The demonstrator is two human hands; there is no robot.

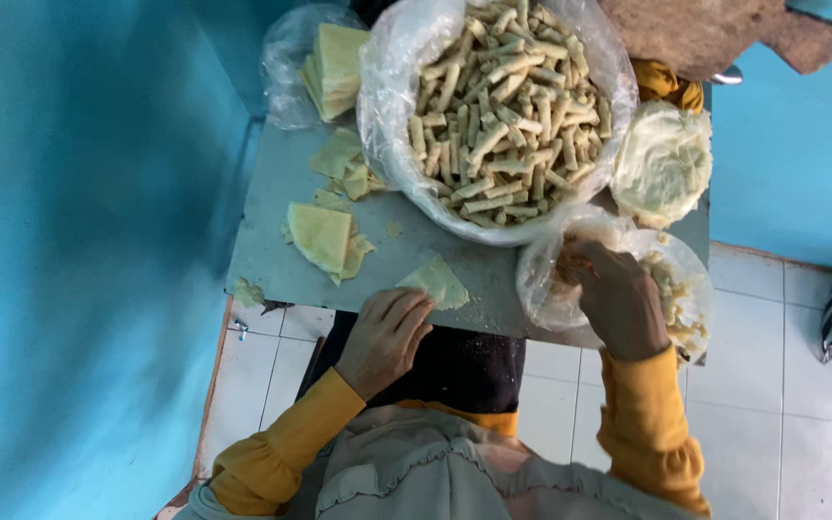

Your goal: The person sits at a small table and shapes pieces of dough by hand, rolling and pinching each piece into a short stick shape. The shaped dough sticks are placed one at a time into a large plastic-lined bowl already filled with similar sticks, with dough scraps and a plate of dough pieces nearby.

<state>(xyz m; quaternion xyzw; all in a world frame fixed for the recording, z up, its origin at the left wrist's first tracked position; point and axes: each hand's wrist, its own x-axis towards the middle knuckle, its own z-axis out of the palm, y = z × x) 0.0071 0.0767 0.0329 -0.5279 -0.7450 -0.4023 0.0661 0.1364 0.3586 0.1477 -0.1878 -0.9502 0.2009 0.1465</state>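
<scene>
My left hand (384,337) rests at the near edge of the grey table (272,241), fingertips touching a pale triangular pastry wrapper (435,281). My right hand (616,299) reaches into a clear plastic bag of crumbly filling (681,299), fingers curled inside it; what it grips is hidden. A large bag-lined bowl heaped with several rolled pastry sticks (498,96) sits at the back of the table.
More folded wrappers (322,236) and scraps (344,164) lie on the table's left. A bag of stacked wrappers (331,63) stands at the back left. A bowl of pale paste (663,164) sits right. Blue wall left, white tiled floor below.
</scene>
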